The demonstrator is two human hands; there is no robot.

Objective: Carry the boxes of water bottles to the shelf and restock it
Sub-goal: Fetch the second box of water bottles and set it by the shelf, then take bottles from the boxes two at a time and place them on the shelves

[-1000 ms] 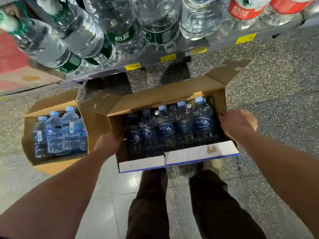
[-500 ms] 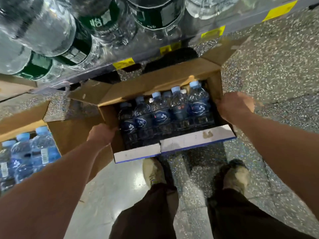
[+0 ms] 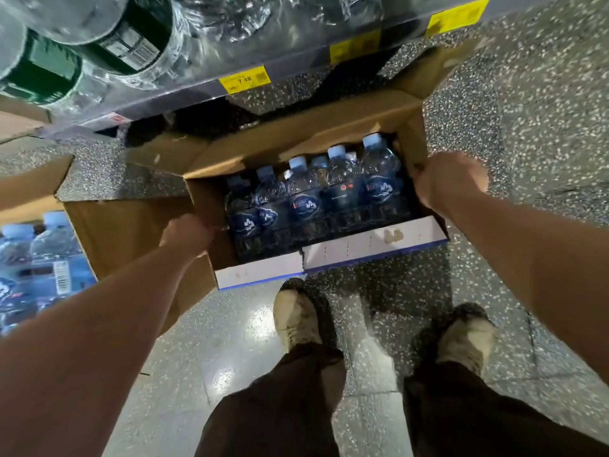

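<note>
left hand: the left hand (image 3: 186, 235) is clamped on the left wall of the open brown cardboard box (image 3: 296, 133), fingers curled tight over its rim.
right hand: the right hand (image 3: 449, 181) grips the opposite wall, knuckles up, fingers wrapped over the edge.
box: it hangs between the two hands, flaps spread, white blue-edged near flap toward the person, right in front of the shelf.
bottles: small clear water bottles with pale blue caps and dark blue labels (image 3: 304, 192) stand upright and packed close inside.
shelf: the grey metal shelf edge with yellow price tags (image 3: 296, 65) runs just beyond the box's far flap; big clear bottles with green labels (image 3: 99, 44) sit on it.
left side: a second open brown cardboard box (image 3: 125, 232) sits beside it, blue-capped bottles inside.
below: two tan shoes (image 3: 296, 315) on the speckled grey floor (image 3: 543, 127), just behind the near flap.
</note>
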